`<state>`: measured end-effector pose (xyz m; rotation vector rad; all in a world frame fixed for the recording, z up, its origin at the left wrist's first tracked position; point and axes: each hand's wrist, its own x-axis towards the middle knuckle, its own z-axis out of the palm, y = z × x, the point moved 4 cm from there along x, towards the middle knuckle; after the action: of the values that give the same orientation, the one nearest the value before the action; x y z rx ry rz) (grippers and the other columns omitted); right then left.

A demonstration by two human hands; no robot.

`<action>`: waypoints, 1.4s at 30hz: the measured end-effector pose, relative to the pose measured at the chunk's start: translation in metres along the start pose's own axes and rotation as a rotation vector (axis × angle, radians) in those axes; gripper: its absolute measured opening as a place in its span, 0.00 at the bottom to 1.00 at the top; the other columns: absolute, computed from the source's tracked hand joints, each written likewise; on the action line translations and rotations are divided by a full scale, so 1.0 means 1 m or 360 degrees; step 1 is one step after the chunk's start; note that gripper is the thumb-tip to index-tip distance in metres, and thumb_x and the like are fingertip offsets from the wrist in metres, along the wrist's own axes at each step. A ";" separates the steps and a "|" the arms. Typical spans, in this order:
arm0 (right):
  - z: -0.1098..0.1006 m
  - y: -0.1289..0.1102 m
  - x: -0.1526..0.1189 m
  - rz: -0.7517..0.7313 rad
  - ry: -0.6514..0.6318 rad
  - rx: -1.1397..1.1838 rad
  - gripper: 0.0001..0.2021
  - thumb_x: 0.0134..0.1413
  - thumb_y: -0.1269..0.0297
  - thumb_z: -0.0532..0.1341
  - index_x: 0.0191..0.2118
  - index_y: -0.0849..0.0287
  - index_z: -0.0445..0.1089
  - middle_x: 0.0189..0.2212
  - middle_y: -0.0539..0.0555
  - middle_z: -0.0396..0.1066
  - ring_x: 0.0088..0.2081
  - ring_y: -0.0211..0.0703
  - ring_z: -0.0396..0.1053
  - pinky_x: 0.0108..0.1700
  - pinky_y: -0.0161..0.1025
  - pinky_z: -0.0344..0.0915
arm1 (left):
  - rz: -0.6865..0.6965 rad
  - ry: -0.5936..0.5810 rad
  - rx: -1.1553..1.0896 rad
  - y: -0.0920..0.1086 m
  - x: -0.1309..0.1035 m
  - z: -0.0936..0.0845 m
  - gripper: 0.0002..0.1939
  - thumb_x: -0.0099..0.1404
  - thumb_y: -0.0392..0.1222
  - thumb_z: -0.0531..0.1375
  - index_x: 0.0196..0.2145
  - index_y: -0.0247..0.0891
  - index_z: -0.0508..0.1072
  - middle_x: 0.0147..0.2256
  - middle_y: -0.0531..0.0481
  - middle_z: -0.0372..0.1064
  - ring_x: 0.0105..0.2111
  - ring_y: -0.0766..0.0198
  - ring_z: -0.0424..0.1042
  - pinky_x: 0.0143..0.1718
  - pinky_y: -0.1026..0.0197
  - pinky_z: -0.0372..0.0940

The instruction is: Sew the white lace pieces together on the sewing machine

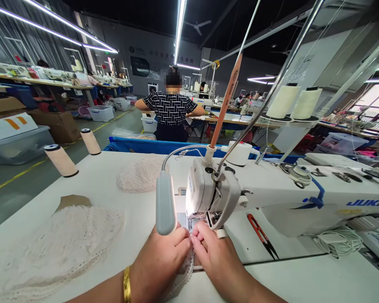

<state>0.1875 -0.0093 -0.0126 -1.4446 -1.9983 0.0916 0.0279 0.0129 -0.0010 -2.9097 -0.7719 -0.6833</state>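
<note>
Both hands are close together just in front of the needle area of a white sewing machine [205, 189]. My left hand [164, 252], with a gold bracelet at the wrist, is closed on the edge of a strip of white lace fabric [183, 271]. Pinched fingers of my right hand [213, 252] hold the same lace, touching the left fingertips. The lace hangs down between the wrists, partly hidden by the left hand. A grey lamp head [166, 204] hangs right above the left hand and lights the stitching spot.
Piles of white lace [57, 248] lie on the table's left, near two thread cones [61, 160]. Red-handled thread snips [262, 235] lie right of my hands. A pencil [225, 101] stands upright on the machine head. Ahead, another person [172, 105] sits facing away.
</note>
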 end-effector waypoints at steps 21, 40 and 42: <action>-0.003 0.006 -0.005 -0.0298 -0.0071 -0.0178 0.16 0.64 0.79 0.54 0.45 0.53 0.76 0.42 0.56 0.78 0.37 0.48 0.73 0.41 0.41 0.69 | -0.0035 0.0297 -0.0189 -0.015 0.004 -0.008 0.17 0.81 0.33 0.50 0.43 0.41 0.78 0.34 0.46 0.78 0.38 0.54 0.80 0.47 0.50 0.77; 0.002 0.010 -0.008 -0.0247 -0.0081 -0.0328 0.14 0.65 0.75 0.57 0.48 0.52 0.76 0.44 0.58 0.80 0.42 0.53 0.78 0.43 0.44 0.74 | -0.0054 0.0207 -0.0198 -0.018 0.004 -0.003 0.18 0.82 0.34 0.49 0.44 0.38 0.79 0.44 0.44 0.84 0.43 0.49 0.82 0.47 0.45 0.76; 0.000 0.008 -0.007 -0.0250 -0.0058 -0.0315 0.13 0.66 0.74 0.56 0.47 0.53 0.76 0.46 0.58 0.80 0.43 0.53 0.79 0.43 0.44 0.74 | -0.0082 0.0164 -0.0226 -0.020 0.001 -0.001 0.15 0.80 0.32 0.52 0.47 0.38 0.79 0.48 0.43 0.83 0.47 0.49 0.81 0.52 0.44 0.74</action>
<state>0.1955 -0.0118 -0.0193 -1.4076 -2.1933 -0.1532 0.0186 0.0307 -0.0004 -2.9590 -0.8216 -0.9216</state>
